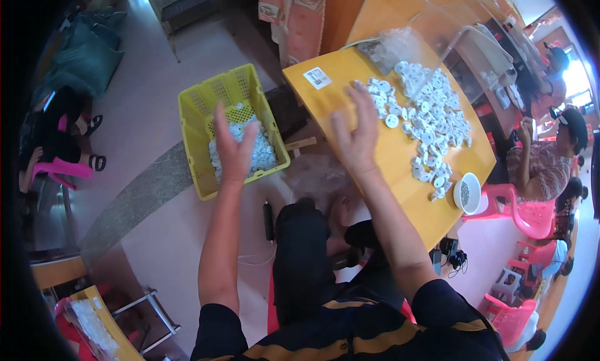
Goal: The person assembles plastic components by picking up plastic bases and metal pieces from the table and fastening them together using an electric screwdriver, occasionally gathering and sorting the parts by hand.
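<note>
My left hand [235,146] is open, thumb and fingers spread, above the near part of a yellow plastic basket [191,136]. Inside the basket lies a heap of small white plastic parts [259,150], partly covered by that hand. My right hand [357,133] is also open, with the thumb apart from the fingers, at the left edge of a yellow wooden table [400,192]. Its fingertips come close to a spread pile of small round white plastic pieces [431,114] on the tabletop. Neither hand shows anything in its grasp.
A white bowl [459,195] of small grey bits stands near the table's right edge. At the far end lie a clear plastic bag [395,48] and a white label [317,78]. People sit on pink chairs [534,216] to the right; another sits at far left.
</note>
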`<state>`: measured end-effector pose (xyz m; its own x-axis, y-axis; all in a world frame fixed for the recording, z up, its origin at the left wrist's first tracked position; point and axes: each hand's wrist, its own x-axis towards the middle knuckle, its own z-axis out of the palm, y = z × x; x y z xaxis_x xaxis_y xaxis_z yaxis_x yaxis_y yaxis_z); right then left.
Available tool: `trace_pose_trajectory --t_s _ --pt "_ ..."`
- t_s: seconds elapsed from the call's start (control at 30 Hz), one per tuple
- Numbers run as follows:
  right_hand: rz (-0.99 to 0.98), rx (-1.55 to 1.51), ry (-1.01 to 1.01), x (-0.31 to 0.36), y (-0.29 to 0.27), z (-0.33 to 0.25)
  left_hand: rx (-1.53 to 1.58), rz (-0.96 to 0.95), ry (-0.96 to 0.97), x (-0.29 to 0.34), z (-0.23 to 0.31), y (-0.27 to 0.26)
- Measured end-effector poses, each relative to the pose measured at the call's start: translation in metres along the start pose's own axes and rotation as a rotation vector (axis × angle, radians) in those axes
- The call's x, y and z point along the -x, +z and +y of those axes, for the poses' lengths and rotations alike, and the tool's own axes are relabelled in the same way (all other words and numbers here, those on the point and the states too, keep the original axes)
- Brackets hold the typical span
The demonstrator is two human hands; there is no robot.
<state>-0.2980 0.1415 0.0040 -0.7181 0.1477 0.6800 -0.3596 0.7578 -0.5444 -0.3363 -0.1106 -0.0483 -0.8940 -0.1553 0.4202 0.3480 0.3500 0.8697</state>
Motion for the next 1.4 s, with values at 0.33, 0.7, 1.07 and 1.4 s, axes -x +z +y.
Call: trace_pose_trajectory --t_s 0.33,0.7,1.07,1.4 --pt "0.066 0.170 0.149 0.019 -0.048 0.083 -0.298 -0.873 0.660 -0.080 0.083 0.196" --pt "0.147 0.052 0.396 0.044 -0.075 0.074 -0.135 -1.195 0.770 -0.093 0.093 0.277" --pt "0.191 0.033 0.388 0.041 -0.064 0.079 -0.028 -1.090 0.759 -0.043 0.099 0.242" --pt "0.299 -0.143 0.522 0.046 -0.066 0.076 0.253 -0.398 -0.030 0.072 0.129 0.243"
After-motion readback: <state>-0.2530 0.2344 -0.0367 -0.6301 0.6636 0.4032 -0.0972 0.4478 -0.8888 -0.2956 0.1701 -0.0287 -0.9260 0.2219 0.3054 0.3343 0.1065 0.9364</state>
